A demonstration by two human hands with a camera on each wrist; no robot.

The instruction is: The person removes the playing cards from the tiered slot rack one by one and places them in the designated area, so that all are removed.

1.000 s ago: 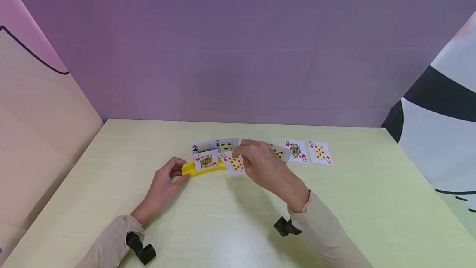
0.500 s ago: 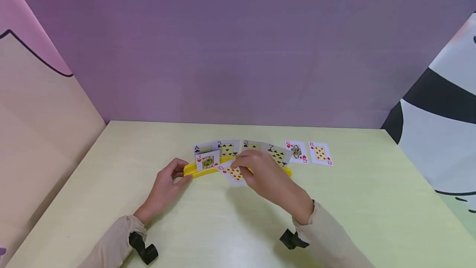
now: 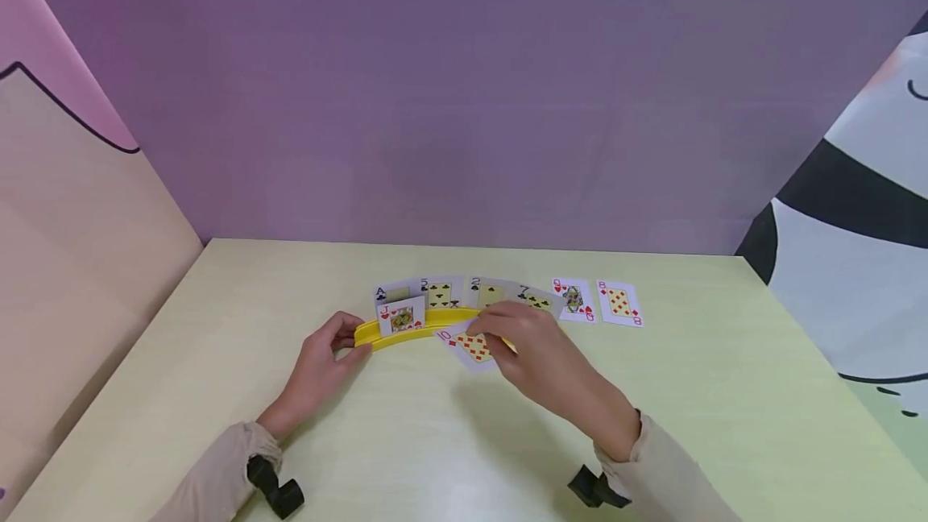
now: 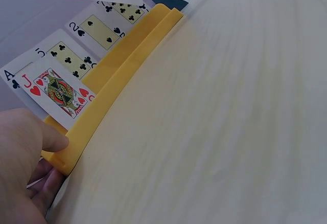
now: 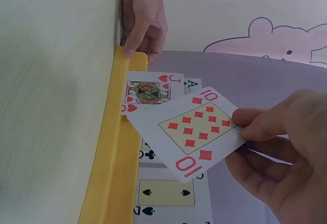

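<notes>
A curved yellow card holder (image 3: 415, 333) stands on the table, its left end gripped between the thumb and fingers of my left hand (image 3: 319, 369). In its front slot the jack of hearts (image 3: 401, 316) stands upright. Behind it, the back slot holds an ace of clubs (image 3: 389, 294), a five of clubs (image 3: 440, 292), a two of spades (image 3: 487, 291) and a seven of clubs (image 3: 536, 297). My right hand (image 3: 540, 357) pinches the ten of diamonds (image 5: 186, 132) by one edge, tilted and raised in front of the holder. The hand hides the holder's right part in the head view.
To the right of the holder, a queen of hearts (image 3: 574, 300) and an eight of diamonds (image 3: 619, 303) lie face up on the pale wooden table (image 3: 406, 457). A purple wall panel (image 3: 464, 103) rises behind the table's back edge.
My right hand has drawn the ten of diamonds down towards me and slightly right, away from the holder's front. The left hand keeps its grip on the holder.
</notes>
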